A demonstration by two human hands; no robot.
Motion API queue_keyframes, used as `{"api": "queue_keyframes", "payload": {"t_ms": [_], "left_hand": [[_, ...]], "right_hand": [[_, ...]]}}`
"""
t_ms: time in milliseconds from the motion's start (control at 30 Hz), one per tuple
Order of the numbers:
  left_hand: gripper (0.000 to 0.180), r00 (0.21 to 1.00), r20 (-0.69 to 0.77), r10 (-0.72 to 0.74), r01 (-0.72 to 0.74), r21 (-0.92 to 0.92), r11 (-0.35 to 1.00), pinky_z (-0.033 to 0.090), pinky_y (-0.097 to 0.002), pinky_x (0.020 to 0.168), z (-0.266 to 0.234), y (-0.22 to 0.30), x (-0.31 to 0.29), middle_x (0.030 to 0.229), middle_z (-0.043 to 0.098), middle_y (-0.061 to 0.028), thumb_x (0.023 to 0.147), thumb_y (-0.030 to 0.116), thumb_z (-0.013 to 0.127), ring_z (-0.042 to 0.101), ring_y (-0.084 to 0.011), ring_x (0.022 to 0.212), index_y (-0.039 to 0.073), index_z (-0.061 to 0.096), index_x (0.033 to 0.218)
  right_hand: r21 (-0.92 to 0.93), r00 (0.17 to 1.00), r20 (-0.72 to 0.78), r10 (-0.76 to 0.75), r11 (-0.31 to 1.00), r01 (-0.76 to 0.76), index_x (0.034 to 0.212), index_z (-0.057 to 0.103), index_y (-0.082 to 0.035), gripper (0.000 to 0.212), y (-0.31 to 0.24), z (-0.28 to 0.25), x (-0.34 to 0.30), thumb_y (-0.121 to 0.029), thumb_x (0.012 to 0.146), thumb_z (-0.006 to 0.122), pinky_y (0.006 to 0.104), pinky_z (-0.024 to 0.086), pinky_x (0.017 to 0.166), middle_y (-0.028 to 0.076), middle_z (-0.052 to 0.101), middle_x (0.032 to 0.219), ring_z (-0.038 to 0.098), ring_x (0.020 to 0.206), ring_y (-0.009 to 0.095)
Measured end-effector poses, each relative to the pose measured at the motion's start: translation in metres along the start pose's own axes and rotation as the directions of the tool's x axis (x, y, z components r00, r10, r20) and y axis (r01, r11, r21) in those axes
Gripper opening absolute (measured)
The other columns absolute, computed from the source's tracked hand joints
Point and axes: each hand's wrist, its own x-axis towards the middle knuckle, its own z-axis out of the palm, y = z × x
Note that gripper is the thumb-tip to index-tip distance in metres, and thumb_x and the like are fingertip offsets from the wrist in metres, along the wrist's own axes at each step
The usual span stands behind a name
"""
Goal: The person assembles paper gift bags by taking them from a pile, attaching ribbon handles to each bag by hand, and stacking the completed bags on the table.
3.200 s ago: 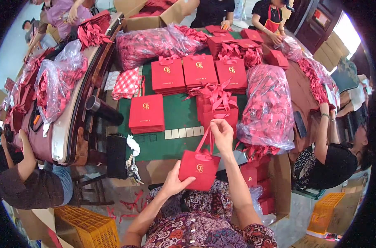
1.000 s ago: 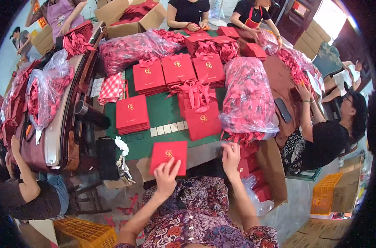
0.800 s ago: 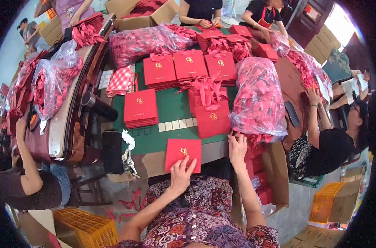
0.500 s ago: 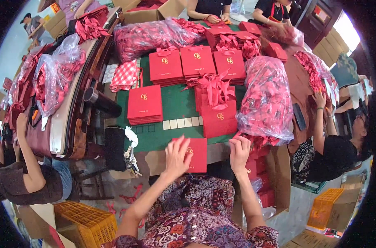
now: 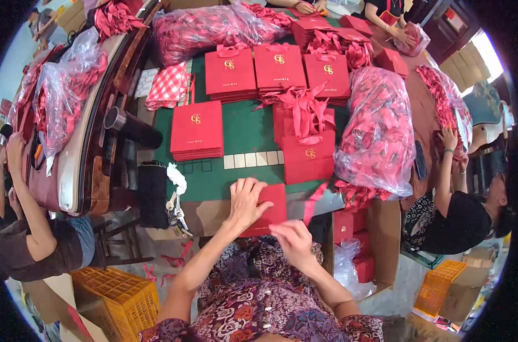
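A small red paper bag (image 5: pixel 275 199) lies flat at the table's near edge, in front of my body. My left hand (image 5: pixel 247 204) is on its left part, fingers bent over the top edge and thumb across the front. By the bag's lower right corner, my right hand (image 5: pixel 296 242) is closed in a pinch. A blurred red ribbon (image 5: pixel 313 204) trails from its fingertips up toward the ribbon pile (image 5: pixel 358 194). Beyond my hands stand a stack of red bags (image 5: pixel 196 134) on the left and a bag with ribbons (image 5: pixel 309 162) on the right.
A plastic sack of ribbons (image 5: pixel 375 131) stands at the right, above an open carton (image 5: pixel 384 245) holding red bags. More bag stacks (image 5: pixel 230 74) sit farther back. At left are a dark tumbler (image 5: pixel 132 128), a black pouch (image 5: pixel 152 194) and keys (image 5: pixel 176 214). Other people work around the table.
My right hand has moved left and down from the ribbon pile to the bag's lower right corner, trailing a ribbon. My left hand has settled onto the bag. The view has shifted slightly.
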Motion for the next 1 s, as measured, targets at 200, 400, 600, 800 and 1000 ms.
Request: {"api": "queue_keyframes", "payload": {"t_ms": [200,400,600,800,1000], "left_hand": [[0.043,0.995,0.012,-0.096,0.097,-0.109,0.989,0.037,-0.0412,0.089,-0.009,0.007,0.0,0.099,0.064,-0.0071,0.07,0.021,0.083,0.056,-0.0278,0.098,0.011,0.062,0.106],[0.028,0.988,0.033,-0.153,0.157,-0.177,0.972,0.037,-0.0406,0.088,-0.017,0.016,0.0,0.09,0.067,-0.0051,0.077,0.014,0.076,0.058,-0.0269,0.091,0.011,0.065,0.103],[0.025,0.989,0.016,-0.147,0.147,-0.193,0.97,0.037,-0.0406,0.087,-0.02,0.02,-0.003,0.088,0.066,-0.0045,0.078,0.009,0.074,0.059,-0.0256,0.089,0.012,0.066,0.101],[0.025,0.994,-0.023,-0.11,0.105,-0.157,0.982,0.037,-0.0407,0.085,-0.02,0.022,-0.001,0.09,0.069,-0.0035,0.077,0.003,0.07,0.058,-0.026,0.087,0.012,0.064,0.099],[0.024,0.987,0.075,-0.146,0.159,-0.237,0.958,0.037,-0.0411,0.088,-0.027,0.016,0.004,0.091,0.07,-0.0022,0.078,0.003,0.07,0.06,-0.0246,0.09,0.011,0.063,0.1]], "right_hand": [[0.14,0.863,-0.017,0.505,0.856,-0.498,0.1,0.063,-0.001,0.02,0.036,0.031,0.026,-0.01,0.087,0.076,0.0326,0.054,0.069,0.011,0.07,0.087,0.068,0.075,0.02],[0.14,0.824,-0.008,0.566,0.817,-0.56,0.092,0.056,-0.002,0.026,0.047,0.034,0.038,-0.014,0.086,0.078,0.0312,0.053,0.064,0.009,0.068,0.079,0.067,0.069,0.016],[0.197,0.789,0.024,0.614,0.771,-0.606,0.084,0.054,-0.003,0.025,0.047,0.033,0.044,-0.012,0.085,0.078,0.0276,0.051,0.06,0.004,0.064,0.071,0.061,0.065,0.009],[0.27,0.769,0.13,0.626,0.724,-0.635,0.081,0.053,-0.003,0.024,0.05,0.029,0.05,-0.01,0.086,0.076,0.0255,0.047,0.057,0.002,0.063,0.071,0.058,0.064,0.005],[0.12,0.896,-0.01,0.444,0.89,-0.44,0.082,0.055,-0.003,0.02,0.035,0.034,0.05,-0.007,0.088,0.073,0.0246,0.046,0.055,0.0,0.06,0.069,0.056,0.064,0.004]]}}
